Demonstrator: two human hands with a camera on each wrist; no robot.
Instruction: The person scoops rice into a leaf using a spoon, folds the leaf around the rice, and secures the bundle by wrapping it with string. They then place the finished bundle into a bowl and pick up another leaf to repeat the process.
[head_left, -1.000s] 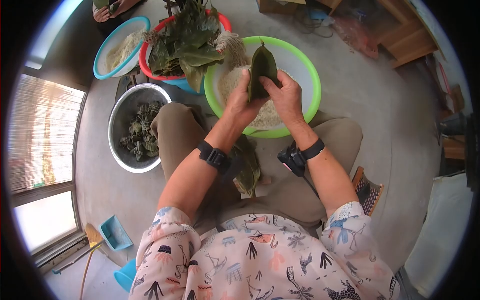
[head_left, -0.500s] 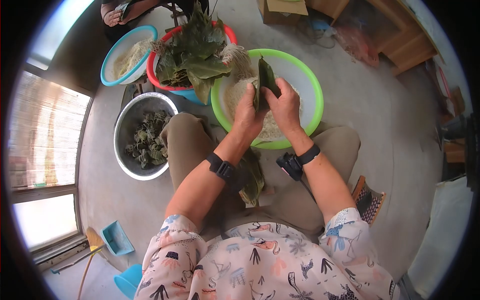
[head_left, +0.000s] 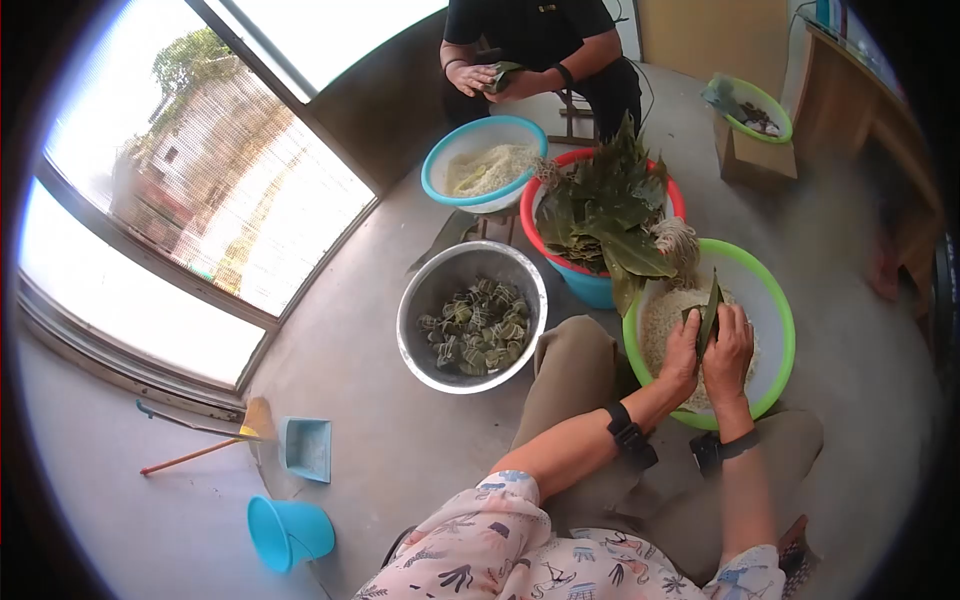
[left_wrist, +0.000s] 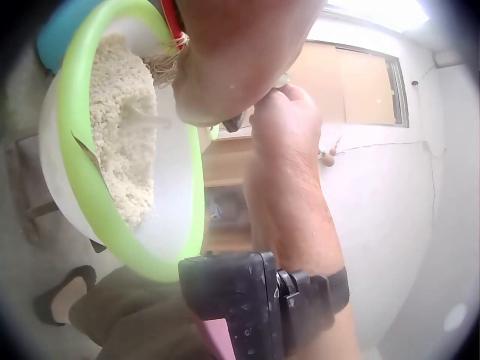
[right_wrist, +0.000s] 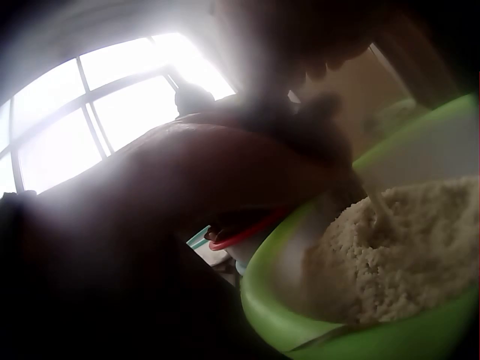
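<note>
A folded green leaf (head_left: 710, 318) stands upright between both hands in the head view, over the green-rimmed basin (head_left: 785, 345) of white rice (head_left: 660, 322). The left hand (head_left: 682, 352) holds its left side, thumb up. The right hand (head_left: 728, 358) grips the other side with fingers bent round it. In the left wrist view the left hand (left_wrist: 244, 60) fills the top and the right hand (left_wrist: 286, 124) is beside it; the leaf is mostly hidden. Dark blur covers much of the right wrist view, where rice (right_wrist: 405, 255) lies in the basin below the hands.
A red-rimmed basin (head_left: 678, 200) holds large leaves (head_left: 610, 215) and string (head_left: 677, 248). Wrapped bundles (head_left: 480, 325) fill part of a metal bowl (head_left: 410, 345). A blue-rimmed basin (head_left: 430, 175) of rice stands before another person (head_left: 530, 30). A blue bucket (head_left: 290, 532) and dustpan (head_left: 306, 448) are at left.
The head view has swung left and up, so the basins and hands appear farther right and lower, and the other person shows more. Both hands still hold the leaf, now seen narrower.
</note>
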